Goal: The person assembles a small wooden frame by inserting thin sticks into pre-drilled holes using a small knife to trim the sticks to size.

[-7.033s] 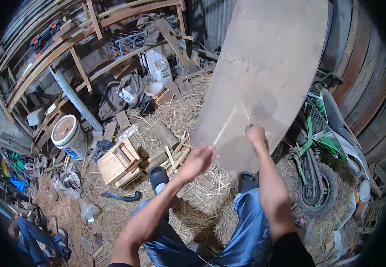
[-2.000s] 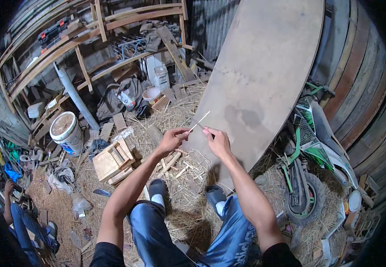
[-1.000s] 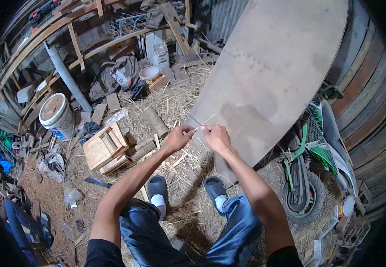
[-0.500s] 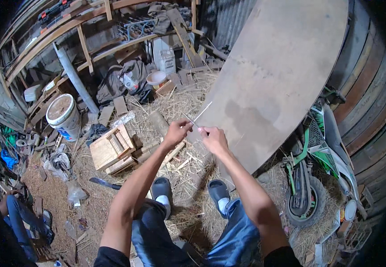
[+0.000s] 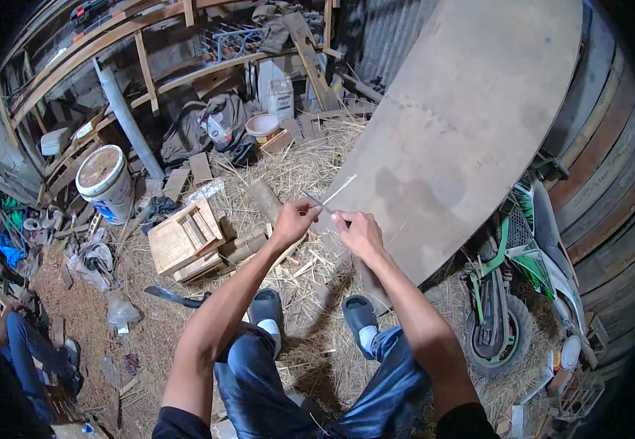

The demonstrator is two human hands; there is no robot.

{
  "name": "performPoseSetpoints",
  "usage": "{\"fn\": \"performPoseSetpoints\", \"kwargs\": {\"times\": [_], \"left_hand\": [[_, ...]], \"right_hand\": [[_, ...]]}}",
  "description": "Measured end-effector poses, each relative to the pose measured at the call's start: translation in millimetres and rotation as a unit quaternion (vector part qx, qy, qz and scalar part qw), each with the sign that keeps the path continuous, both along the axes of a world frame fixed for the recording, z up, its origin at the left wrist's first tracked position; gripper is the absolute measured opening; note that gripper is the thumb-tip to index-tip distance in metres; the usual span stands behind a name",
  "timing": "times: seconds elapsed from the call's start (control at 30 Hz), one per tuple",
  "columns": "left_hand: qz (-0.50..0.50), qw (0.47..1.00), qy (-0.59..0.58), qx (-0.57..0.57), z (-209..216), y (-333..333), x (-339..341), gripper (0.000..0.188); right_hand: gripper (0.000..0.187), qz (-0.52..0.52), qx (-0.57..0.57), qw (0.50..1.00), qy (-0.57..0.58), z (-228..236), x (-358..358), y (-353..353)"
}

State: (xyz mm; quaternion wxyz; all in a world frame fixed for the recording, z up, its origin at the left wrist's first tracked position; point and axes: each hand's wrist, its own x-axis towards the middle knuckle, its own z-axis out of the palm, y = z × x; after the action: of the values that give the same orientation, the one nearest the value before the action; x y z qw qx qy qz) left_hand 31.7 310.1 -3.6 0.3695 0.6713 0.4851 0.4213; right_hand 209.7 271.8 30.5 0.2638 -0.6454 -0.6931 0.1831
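My left hand (image 5: pixel 297 222) is closed in a pinch on a thin pale stick (image 5: pixel 341 188), which slants up and away to the right. Closed fingers of my right hand (image 5: pixel 360 234) grip a small knife, its narrow dark blade (image 5: pixel 313 198) pointing left across the stick near my left fingertips. The knife's handle is mostly hidden in the right hand. Both hands are close together over the straw-strewn ground, beside the near left edge of a large grey-brown board (image 5: pixel 464 124).
A wooden box-like piece (image 5: pixel 174 245) and a log (image 5: pixel 264 199) lie left of my hands. A dark curved blade (image 5: pixel 172 296) rests near my left foot. Farther left stands a white bucket (image 5: pixel 105 183). A green-and-white motorbike (image 5: pixel 497 307) is at right; another person's jeans-clad leg (image 5: pixel 32 351) shows lower left.
The view has shifted slightly. My hands stay close together while the knife blade and stick have changed angle a little, the blade now lying flatter across the stick.
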Motion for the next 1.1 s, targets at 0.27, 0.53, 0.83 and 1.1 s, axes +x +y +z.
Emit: {"fn": "performPoseSetpoints", "kwargs": {"times": [0.27,0.53,0.83,1.1], "left_hand": [[0.053,0.998,0.006,0.019,10,-2,3,0.021],[0.054,0.993,0.050,0.093,27,-18,2,0.019],[0.037,0.974,0.102,0.200,45,-23,21,0.015],[0.058,0.984,0.069,0.152,42,-43,23,0.013]], "right_hand": [[0.027,-0.005,0.015,0.999,0.049,-3,6,12],[0.028,-0.016,0.061,0.993,0.101,6,38,31],[0.030,0.042,0.094,0.986,0.131,15,25,13],[0.032,0.038,0.014,0.996,0.078,17,23,-2]]}}
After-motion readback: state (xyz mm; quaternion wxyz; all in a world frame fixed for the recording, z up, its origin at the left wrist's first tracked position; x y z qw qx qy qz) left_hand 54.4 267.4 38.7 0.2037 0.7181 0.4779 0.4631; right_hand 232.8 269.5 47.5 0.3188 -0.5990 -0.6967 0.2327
